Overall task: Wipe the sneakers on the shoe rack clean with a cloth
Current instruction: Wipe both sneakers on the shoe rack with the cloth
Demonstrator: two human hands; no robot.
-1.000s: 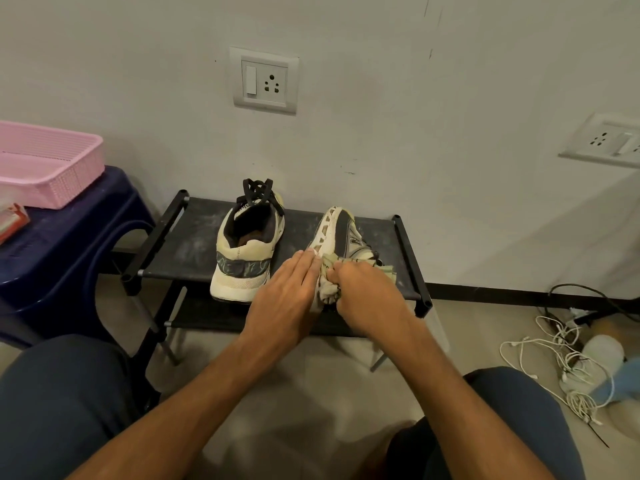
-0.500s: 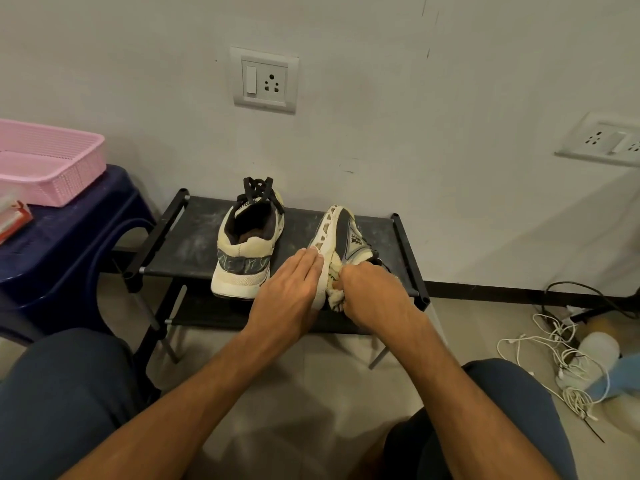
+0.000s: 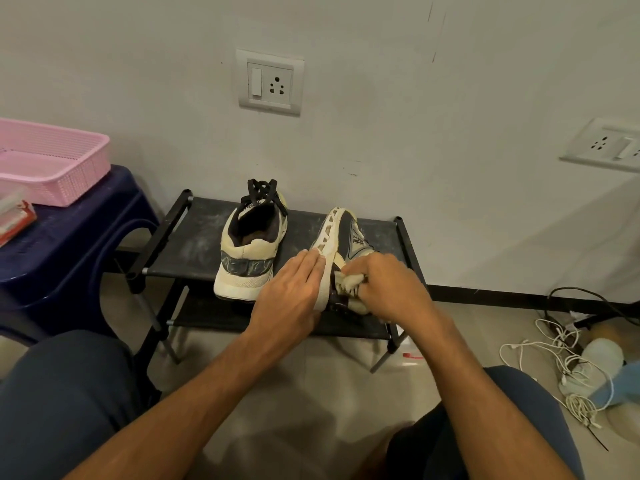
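On the shoe rack (image 3: 194,244), the upright sneaker (image 3: 247,251) sat untouched. The left hand (image 3: 291,299), fingers straight, stayed braced against the tipped sneaker (image 3: 346,233), while the cloth (image 3: 351,284), now bunched tighter in the right hand (image 3: 388,289), had moved toward the heel, so wiping was probably mid-stroke.

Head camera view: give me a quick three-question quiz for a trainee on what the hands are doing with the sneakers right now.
1. True or false: the right hand grips the cloth.
2. How does the sneaker being wiped lie? A: upright. B: tipped on its side. C: lifted clear of the rack.
3. Fill in: the left hand presses straight fingers against that sneaker's ____.
Key: 1 true; 2 B; 3 sole.
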